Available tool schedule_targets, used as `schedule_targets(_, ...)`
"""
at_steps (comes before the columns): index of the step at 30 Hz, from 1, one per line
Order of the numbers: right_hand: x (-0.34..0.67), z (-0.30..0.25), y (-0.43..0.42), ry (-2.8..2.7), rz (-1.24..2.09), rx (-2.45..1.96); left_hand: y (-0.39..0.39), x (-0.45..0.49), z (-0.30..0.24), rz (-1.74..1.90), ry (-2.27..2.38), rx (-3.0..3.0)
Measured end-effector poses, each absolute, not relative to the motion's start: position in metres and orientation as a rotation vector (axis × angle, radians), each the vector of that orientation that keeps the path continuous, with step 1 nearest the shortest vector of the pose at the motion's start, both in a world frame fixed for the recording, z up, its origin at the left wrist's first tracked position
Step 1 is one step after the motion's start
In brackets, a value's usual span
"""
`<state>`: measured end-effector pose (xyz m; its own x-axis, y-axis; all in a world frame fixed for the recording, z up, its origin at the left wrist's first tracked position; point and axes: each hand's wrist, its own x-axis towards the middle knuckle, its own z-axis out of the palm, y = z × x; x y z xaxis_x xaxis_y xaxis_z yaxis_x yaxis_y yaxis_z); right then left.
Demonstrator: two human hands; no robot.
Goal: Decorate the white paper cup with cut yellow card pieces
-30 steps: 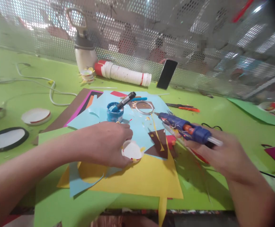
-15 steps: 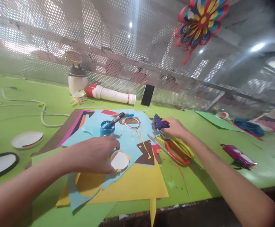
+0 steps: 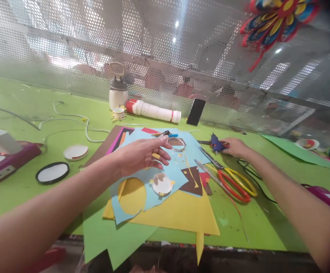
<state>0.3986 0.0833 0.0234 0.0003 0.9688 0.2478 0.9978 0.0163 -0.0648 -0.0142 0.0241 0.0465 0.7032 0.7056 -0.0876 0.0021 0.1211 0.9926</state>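
My left hand (image 3: 143, 154) hovers over the blue paper (image 3: 165, 170) with its fingers apart and nothing in them. Just below it, a small white disc (image 3: 162, 184) with yellow tabs on its edge lies on that paper. A black marker (image 3: 165, 134) shows partly behind my fingers; the blue jar is hidden there. My right hand (image 3: 235, 147) is closed round the handle of a blue glue gun (image 3: 216, 144), whose nozzle points away. Nearer me lie scissors with orange and yellow handles (image 3: 234, 187) and a silver ring (image 3: 176, 144).
Yellow paper (image 3: 182, 216) and green paper (image 3: 116, 239) overhang the table's front edge. On the left are a power strip (image 3: 17, 163), a black-rimmed disc (image 3: 52, 173) and a white lid (image 3: 75, 152). A sprayer (image 3: 118, 94), a white tube (image 3: 156, 112) and a phone (image 3: 196, 112) stand behind.
My left hand has left the white disc and risen away from it, its fingers spreading. The view has swung left, bringing the power strip in. My right hand stays at the glue gun.
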Motion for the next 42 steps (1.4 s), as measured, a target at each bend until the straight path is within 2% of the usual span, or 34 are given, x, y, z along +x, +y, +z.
schedule_targets(6, 0.318, 0.049, 0.026, -1.893, -0.189, -1.924, 0.022, -0.005, 0.041, 0.613, 0.577, 1.091)
schedule_targets(8, 0.269, 0.058, -0.001, -1.940, 0.012, -1.624, 0.021, -0.003, 0.039, 0.607, 0.561, 1.067)
schedule_targets(12, 0.191, 0.062, -0.033, -2.210, 0.125, -1.201, 0.020, 0.000, 0.034, 0.627, 0.486, 1.026)
schedule_targets(23, 0.158, 0.036, -0.023, -2.474, -0.283, -1.067, 0.014, 0.004, 0.028, 0.668, 0.347, 1.054)
schedule_targets(27, 0.159, 0.031, -0.024, -2.457, -0.285, -1.069, 0.013, 0.004, 0.027, 0.675, 0.358, 1.054)
schedule_targets(30, 0.163, 0.030, -0.022, -2.338, -0.109, -1.032, 0.014, 0.003, 0.027, 0.661, 0.381, 1.043)
schedule_targets(35, 0.168, 0.036, -0.023, -1.811, 0.495, -1.201, 0.016, 0.003, 0.029, 0.693, 0.468, 0.978)
schedule_targets(38, 0.170, 0.034, -0.025, -1.516, 0.787, -1.156, 0.016, 0.002, 0.031, 0.689, 0.508, 1.042)
schedule_targets(42, 0.172, 0.025, -0.027, -1.366, 0.896, -1.081, 0.012, 0.002, 0.033, 0.641, 0.557, 1.138)
